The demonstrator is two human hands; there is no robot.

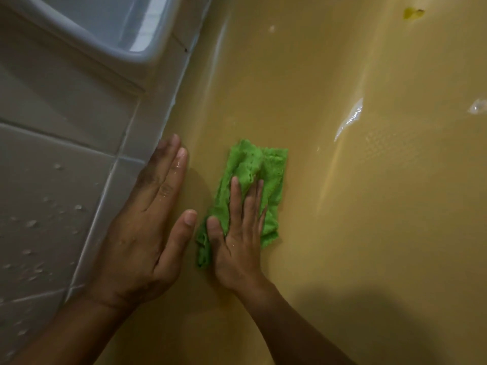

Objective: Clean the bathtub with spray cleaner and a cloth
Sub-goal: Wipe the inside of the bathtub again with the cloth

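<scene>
Nearest, my left hand (147, 227) lies flat along the seam between the tiled ledge (52, 201) and the bathtub (369, 219), fingers straight and together, thumb angled out. Just beside it, my right hand (237, 246) presses flat on the green cloth (255, 167), fingers straight and slightly spread. The cloth lies crumpled against the tub's tan inner wall. Farther out, wet streaks (350, 119) glisten on the tub. A grey plastic basin (110, 30) sits on the far ledge.

Cloth (253, 169) partly under right hand (237, 246); grey basin (126, 30) cropped at top edge.
</scene>
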